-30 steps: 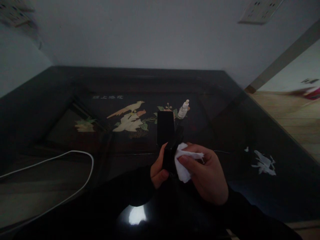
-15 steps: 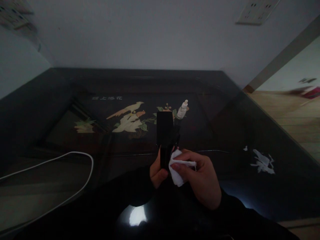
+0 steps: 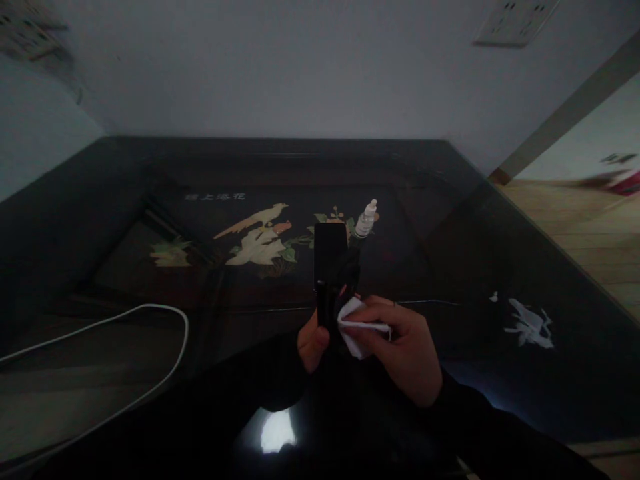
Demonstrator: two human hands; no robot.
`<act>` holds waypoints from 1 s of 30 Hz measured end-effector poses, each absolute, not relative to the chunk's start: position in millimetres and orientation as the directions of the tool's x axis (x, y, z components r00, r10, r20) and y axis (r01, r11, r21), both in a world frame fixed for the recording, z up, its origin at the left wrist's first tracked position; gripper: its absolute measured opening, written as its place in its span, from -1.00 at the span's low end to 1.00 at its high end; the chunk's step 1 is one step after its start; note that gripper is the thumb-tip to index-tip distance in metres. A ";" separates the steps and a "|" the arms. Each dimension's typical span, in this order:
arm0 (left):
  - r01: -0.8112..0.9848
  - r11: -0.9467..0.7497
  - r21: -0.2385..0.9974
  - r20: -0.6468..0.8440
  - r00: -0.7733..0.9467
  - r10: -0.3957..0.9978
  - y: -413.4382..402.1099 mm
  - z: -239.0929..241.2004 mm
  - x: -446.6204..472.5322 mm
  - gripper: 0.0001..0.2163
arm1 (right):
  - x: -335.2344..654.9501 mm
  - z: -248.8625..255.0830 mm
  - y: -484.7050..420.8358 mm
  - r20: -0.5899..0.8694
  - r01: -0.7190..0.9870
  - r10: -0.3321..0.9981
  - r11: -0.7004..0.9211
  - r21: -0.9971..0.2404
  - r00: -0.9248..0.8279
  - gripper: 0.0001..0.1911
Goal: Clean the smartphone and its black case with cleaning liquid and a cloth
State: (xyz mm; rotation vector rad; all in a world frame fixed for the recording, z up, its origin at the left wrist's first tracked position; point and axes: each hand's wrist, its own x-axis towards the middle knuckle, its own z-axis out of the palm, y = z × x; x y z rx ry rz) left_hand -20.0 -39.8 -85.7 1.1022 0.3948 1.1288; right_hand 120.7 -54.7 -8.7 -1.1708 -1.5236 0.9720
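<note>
My left hand (image 3: pixel 311 343) grips a small black object (image 3: pixel 327 313) and holds it upright over the near part of the dark table (image 3: pixel 475 220). My right hand (image 3: pixel 405 350) pinches a white tissue (image 3: pixel 356 325) and presses it against the right side of that object. Just beyond them a black phone (image 3: pixel 330 253) lies flat on the table. A small clear bottle with a white nozzle (image 3: pixel 366 220) stands right of the phone. Both my sleeves are dark.
A white cable (image 3: pixel 150 320) loops over the table's left side. Torn white paper scraps (image 3: pixel 530 325) lie at the right. The tabletop carries a painted bird and flower picture (image 3: pixel 257 237). Wall sockets (image 3: pixel 515 20) sit high on the wall; wooden floor (image 3: pixel 600 247) lies to the right.
Both hands have shifted slightly left and away from me. The tissue is bunched tighter against the black object, with less of it showing than a second ago.
</note>
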 end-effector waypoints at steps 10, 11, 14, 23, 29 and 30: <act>-0.564 0.723 0.399 0.025 0.794 0.607 -19.6 -62.0 -19.4 -0.36 | 170.9 9.5 -21.7 0.647 0.666 0.762 0.486 -0.566 -0.006 -0.84; -0.552 0.741 0.381 0.032 0.809 0.587 -19.3 -63.0 -20.4 -0.36 | 167.6 11.8 -18.2 0.676 0.686 0.728 0.550 -0.477 -0.114 -0.81; -0.455 0.817 0.355 0.018 0.877 0.481 -19.7 -70.2 -23.1 -0.29 | 151.3 14.2 -7.8 0.664 0.648 0.580 0.739 -0.184 -0.473 -0.78; -0.434 0.836 0.335 0.022 0.891 0.454 -17.0 -74.0 -21.2 -0.37 | 140.2 13.9 12.1 0.534 0.690 0.535 0.711 0.134 -0.655 -0.77; -0.501 0.822 0.272 0.017 0.856 0.516 -15.1 -76.1 -24.0 -0.33 | 156.5 -0.6 6.5 0.553 0.755 0.600 0.650 0.086 -0.579 -0.75; -0.513 0.816 0.266 0.019 0.849 0.528 -14.5 -77.4 -24.4 -0.34 | 157.6 -4.8 3.1 0.566 0.756 0.599 0.652 0.066 -0.566 -0.74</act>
